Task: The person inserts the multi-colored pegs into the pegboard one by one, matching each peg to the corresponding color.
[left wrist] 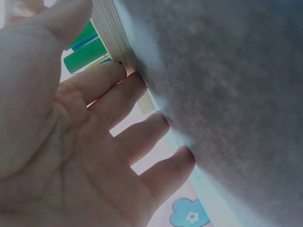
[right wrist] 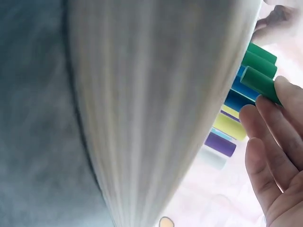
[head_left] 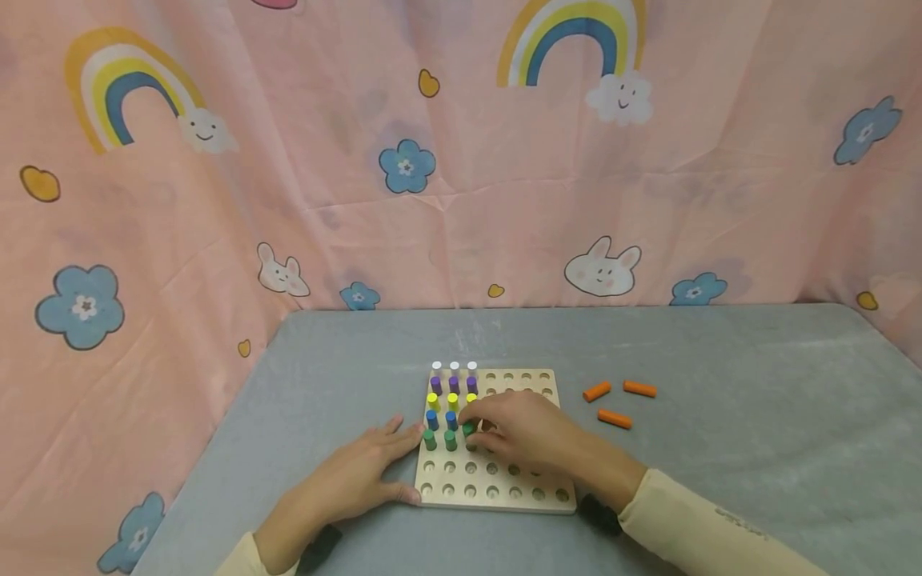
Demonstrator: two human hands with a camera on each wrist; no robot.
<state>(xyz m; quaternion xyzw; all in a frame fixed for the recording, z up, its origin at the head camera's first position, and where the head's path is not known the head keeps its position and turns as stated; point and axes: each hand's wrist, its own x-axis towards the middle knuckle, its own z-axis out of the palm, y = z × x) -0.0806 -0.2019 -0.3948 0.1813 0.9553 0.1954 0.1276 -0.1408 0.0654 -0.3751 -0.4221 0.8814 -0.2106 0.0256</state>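
My right hand (head_left: 529, 428) pinches a green peg (right wrist: 259, 83) between thumb and fingers, over the wooden pegboard (head_left: 481, 480). In the right wrist view the peg's free end points toward the board; whether it sits in a hole I cannot tell. Two other green pegs (head_left: 450, 441) stand to its left in the same row. Behind them stand rows of blue pegs (head_left: 431, 420), yellow pegs (head_left: 433, 402), purple pegs (head_left: 454, 385) and white pegs (head_left: 454, 368). My left hand (head_left: 360, 472) rests on the table with fingers spread, thumb and fingertips touching the board's left edge.
Three loose orange pegs (head_left: 615, 418) lie on the grey table (head_left: 756, 416) to the right of the board. Bare holes fill the board's right side and its two nearest rows. A pink patterned curtain (head_left: 468, 232) hangs behind and at the left of the table.
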